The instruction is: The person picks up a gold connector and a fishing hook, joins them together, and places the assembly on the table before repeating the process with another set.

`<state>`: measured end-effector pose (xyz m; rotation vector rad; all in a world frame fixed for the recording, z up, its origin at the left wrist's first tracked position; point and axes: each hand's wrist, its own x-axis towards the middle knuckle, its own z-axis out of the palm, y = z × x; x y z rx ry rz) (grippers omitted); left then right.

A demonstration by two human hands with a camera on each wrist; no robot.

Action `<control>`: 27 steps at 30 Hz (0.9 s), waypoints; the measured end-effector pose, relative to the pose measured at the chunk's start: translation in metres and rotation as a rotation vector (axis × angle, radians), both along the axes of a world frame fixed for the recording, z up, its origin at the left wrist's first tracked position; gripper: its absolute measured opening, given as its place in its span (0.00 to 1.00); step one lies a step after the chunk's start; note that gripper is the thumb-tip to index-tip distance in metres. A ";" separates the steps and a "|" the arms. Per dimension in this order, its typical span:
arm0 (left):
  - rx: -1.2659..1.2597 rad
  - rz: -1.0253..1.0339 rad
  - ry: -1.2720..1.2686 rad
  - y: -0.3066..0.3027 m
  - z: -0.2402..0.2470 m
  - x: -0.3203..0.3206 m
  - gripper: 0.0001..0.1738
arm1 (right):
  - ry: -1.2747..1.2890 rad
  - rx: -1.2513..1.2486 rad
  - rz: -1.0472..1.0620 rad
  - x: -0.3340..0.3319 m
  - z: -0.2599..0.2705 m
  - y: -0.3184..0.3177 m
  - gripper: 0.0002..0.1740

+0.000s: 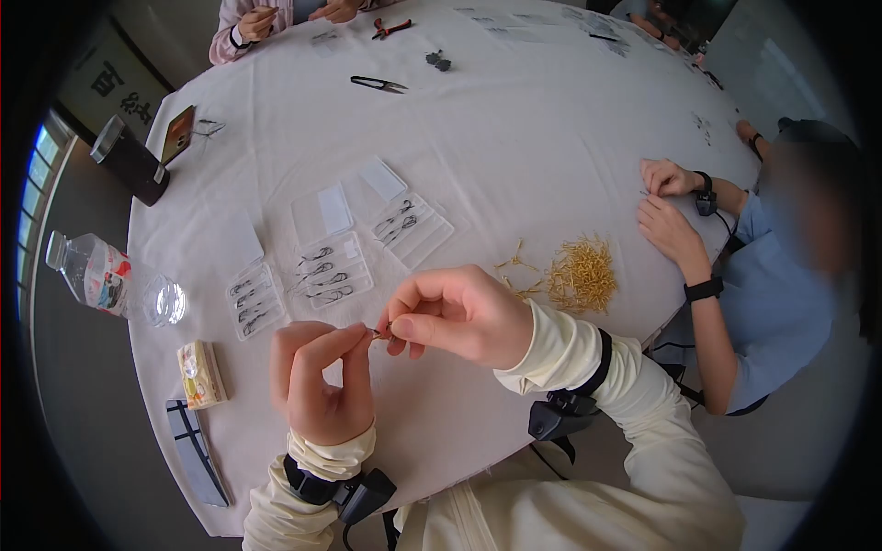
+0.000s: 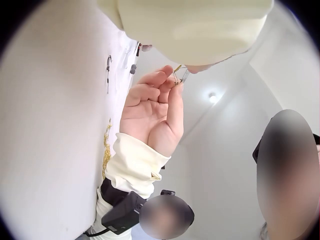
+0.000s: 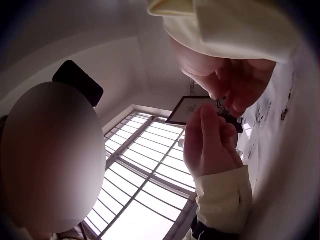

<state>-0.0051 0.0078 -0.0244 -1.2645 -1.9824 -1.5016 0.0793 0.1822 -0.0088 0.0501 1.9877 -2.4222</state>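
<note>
Close together above the near part of the table, the left hand (image 1: 322, 376) and right hand (image 1: 464, 317) pinch a small dark piece (image 1: 379, 333) between their fingertips. From the left wrist, the right hand (image 2: 152, 107) shows thumb and forefinger on a thin gold-coloured piece (image 2: 177, 72), a clear bit beside it; sleeve cloth covers most of the left hand. In the right wrist view, the left hand (image 3: 210, 142) has its thumb against its curled forefinger, facing the right hand (image 3: 225, 75); the held piece is too dark to make out.
Clear trays (image 1: 335, 271) with dark looped pieces lie beyond the hands, a gold-coloured pile (image 1: 583, 275) to the right. Along the left are a bottle (image 1: 110, 280), tissue pack (image 1: 202, 375), dark flask (image 1: 133, 161) and phone (image 1: 178, 135). Snips (image 1: 378, 84) lie farther back; another person (image 1: 781, 275) sits right.
</note>
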 end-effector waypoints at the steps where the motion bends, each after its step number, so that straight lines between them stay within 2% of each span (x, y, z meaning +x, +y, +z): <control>1: -0.008 0.010 0.083 0.000 0.002 0.001 0.10 | -0.011 -0.054 0.041 0.000 0.000 0.001 0.10; 5: -0.046 0.071 0.145 0.003 0.008 0.006 0.13 | -0.036 -0.153 0.052 0.002 -0.001 0.001 0.12; 9: -0.063 0.115 0.166 0.007 0.001 0.000 0.12 | -0.014 -0.209 0.014 0.002 0.000 0.000 0.13; 11: 0.016 -0.028 -0.199 0.009 -0.005 0.001 0.08 | -0.004 -0.230 -0.009 0.001 -0.001 0.000 0.13; 12: 0.024 -0.098 -0.328 0.009 -0.004 0.002 0.05 | 0.006 -0.230 -0.022 0.000 -0.004 0.000 0.12; 13: 0.021 -0.085 -0.327 0.009 -0.004 0.002 0.05 | 0.015 -0.232 -0.031 -0.001 -0.005 -0.001 0.11; 15: 0.073 -0.201 -0.621 0.007 -0.006 0.001 0.03 | 0.012 -0.242 -0.033 -0.001 -0.007 -0.002 0.11; 19: 0.125 -0.307 -0.830 0.005 -0.006 0.001 0.03 | -0.004 -0.168 -0.055 0.000 -0.008 -0.003 0.10; 27: 0.133 -0.356 -0.957 0.001 -0.008 0.001 0.03 | 0.012 -0.103 -0.062 -0.001 0.000 -0.003 0.09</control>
